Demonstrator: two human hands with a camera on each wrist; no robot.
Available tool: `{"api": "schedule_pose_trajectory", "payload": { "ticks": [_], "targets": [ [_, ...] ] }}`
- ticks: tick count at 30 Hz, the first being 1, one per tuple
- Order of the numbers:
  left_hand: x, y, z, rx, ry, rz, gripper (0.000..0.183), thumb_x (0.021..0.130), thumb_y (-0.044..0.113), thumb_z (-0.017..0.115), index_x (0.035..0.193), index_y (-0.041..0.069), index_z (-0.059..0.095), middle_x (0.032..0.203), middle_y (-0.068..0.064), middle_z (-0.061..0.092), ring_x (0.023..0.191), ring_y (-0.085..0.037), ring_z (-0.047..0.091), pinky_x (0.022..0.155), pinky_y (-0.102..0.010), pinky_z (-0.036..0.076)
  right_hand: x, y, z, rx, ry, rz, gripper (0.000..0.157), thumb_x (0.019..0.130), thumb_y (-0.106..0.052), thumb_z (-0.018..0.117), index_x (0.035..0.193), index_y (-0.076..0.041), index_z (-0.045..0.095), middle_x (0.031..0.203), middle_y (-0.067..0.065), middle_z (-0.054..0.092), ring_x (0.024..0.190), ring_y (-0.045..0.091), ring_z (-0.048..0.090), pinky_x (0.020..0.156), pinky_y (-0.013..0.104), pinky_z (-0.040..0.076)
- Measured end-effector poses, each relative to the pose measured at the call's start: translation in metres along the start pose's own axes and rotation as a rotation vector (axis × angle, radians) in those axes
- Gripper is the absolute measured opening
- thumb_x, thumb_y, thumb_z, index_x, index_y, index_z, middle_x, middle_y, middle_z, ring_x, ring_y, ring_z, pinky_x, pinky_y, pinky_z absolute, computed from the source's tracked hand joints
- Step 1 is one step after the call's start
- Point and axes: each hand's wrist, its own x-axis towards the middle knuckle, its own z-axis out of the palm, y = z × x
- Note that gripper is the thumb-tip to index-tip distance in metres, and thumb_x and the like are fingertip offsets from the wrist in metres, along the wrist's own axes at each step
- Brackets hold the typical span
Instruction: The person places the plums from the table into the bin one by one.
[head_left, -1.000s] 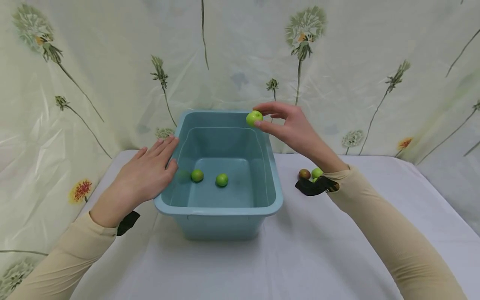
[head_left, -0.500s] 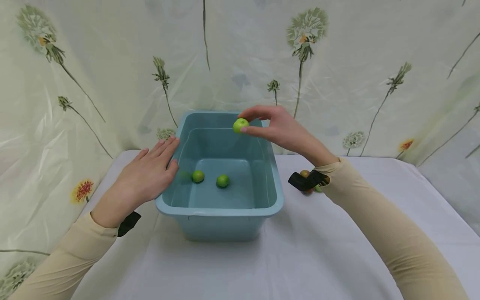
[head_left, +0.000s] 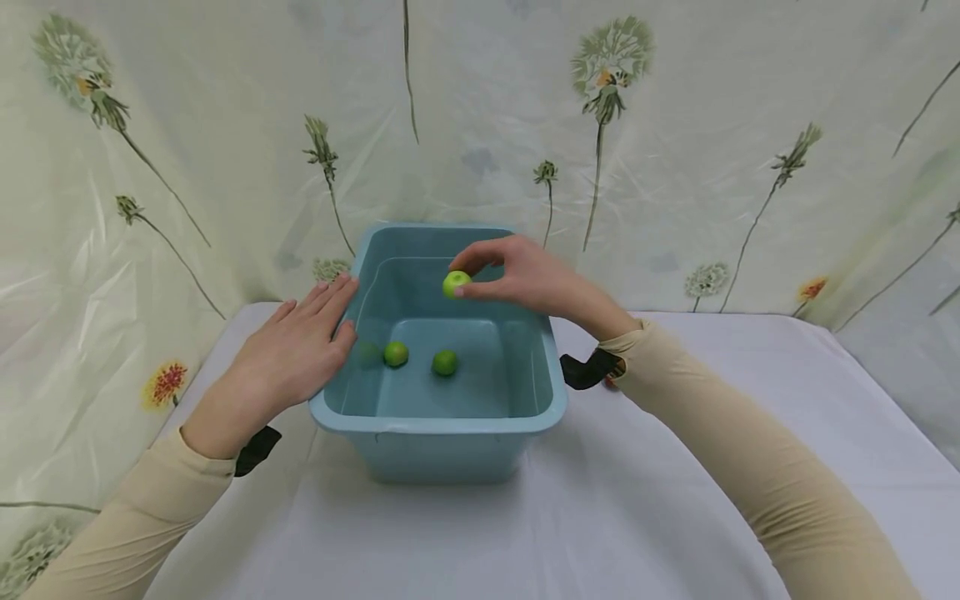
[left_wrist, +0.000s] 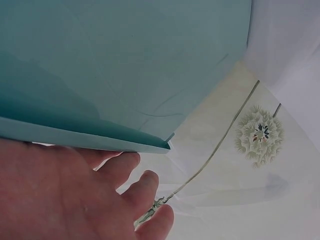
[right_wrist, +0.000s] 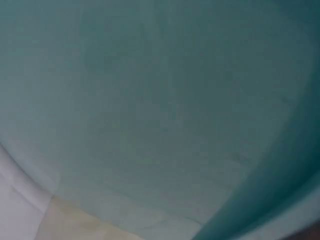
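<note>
A right hand [head_left: 525, 273] pinched a green fruit [head_left: 454, 285] over a blue tub [head_left: 442, 457] holding two more fruits [head_left: 445, 362], while the left hand [head_left: 288, 350] (fingers extended) rested against its rim [head_left: 438, 425], apparently to steady it.

Right fingers [head_left: 482, 250] carried the green fruit [head_left: 454, 284] lower, leftward.

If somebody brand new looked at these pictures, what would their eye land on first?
Probably the large blue-green tub on the white-covered table, with two green fruits lying on its floor. Next, the bright green fruit that the right hand pinches over the tub's opening. The pale, flower-printed backdrop behind the table also stands out.
</note>
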Motion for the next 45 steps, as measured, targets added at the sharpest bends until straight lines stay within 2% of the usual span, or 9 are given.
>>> {"api": "schedule_pose_trajectory", "payload": {
  "ticks": [6,11,18,25,32,39,45],
  "targets": [
    [0.000,0.000,0.000,0.002,-0.001,-0.001,0.058,0.106,0.030,0.026,0.159,0.009,0.015,0.164,-0.009,0.011,0.149,-0.033,0.009,0.115,-0.059,0.010,0.000,0.001,0.012,-0.010,-0.056,-0.003,0.037,0.090,-0.039,0.072,0.121,-0.020,0.068,0.110,-0.007,0.066,0.103,0.008,0.058,0.090,0.035,0.047],
    [0.001,-0.001,0.000,-0.001,-0.005,0.001,0.058,0.106,0.030,0.025,0.159,0.009,0.013,0.164,-0.010,0.010,0.149,-0.034,0.009,0.115,-0.059,0.010,0.000,0.001,0.015,-0.009,-0.048,-0.012,0.036,0.089,-0.040,0.072,0.119,-0.020,0.069,0.110,-0.008,0.066,0.103,0.008,0.058,0.088,0.034,0.048],
    [0.002,-0.002,0.000,-0.010,-0.010,0.002,0.059,0.106,0.031,0.025,0.159,0.009,0.013,0.164,-0.009,0.009,0.149,-0.033,0.008,0.115,-0.059,0.009,-0.002,0.001,0.016,0.001,-0.023,-0.020,0.037,0.090,-0.035,0.073,0.121,-0.016,0.068,0.115,-0.006,0.066,0.109,0.008,0.057,0.095,0.034,0.045],
    [0.002,-0.002,0.000,-0.014,-0.015,0.005,0.059,0.106,0.032,0.024,0.159,0.010,0.013,0.164,-0.009,0.009,0.149,-0.032,0.008,0.115,-0.060,0.009,-0.004,0.004,0.014,0.027,0.050,-0.060,0.032,0.089,-0.031,0.074,0.118,-0.017,0.070,0.116,-0.001,0.068,0.108,0.007,0.058,0.098,0.035,0.042],
    [0.002,-0.003,0.000,-0.003,-0.017,0.009,0.059,0.106,0.031,0.026,0.159,0.009,0.013,0.164,-0.010,0.010,0.149,-0.033,0.008,0.115,-0.060,0.010,-0.018,0.005,0.003,0.030,0.137,-0.069,0.032,0.090,-0.034,0.073,0.119,-0.020,0.070,0.117,-0.007,0.067,0.110,0.006,0.058,0.101,0.037,0.040],
    [0.002,-0.001,-0.001,-0.002,-0.021,0.000,0.059,0.106,0.031,0.025,0.159,0.009,0.013,0.164,-0.011,0.010,0.149,-0.033,0.008,0.115,-0.059,0.009,-0.040,0.014,-0.010,0.057,0.219,-0.024,0.032,0.091,-0.031,0.072,0.121,-0.022,0.068,0.119,-0.008,0.066,0.114,0.009,0.054,0.104,0.041,0.038],
    [0.002,-0.002,0.000,-0.007,-0.024,-0.001,0.059,0.106,0.032,0.025,0.159,0.010,0.012,0.164,-0.010,0.009,0.149,-0.032,0.007,0.115,-0.059,0.009,-0.055,0.022,-0.015,0.081,0.285,0.036,0.037,0.090,-0.024,0.074,0.126,-0.018,0.067,0.124,-0.002,0.064,0.119,0.017,0.053,0.105,0.044,0.037]
  ]
}}
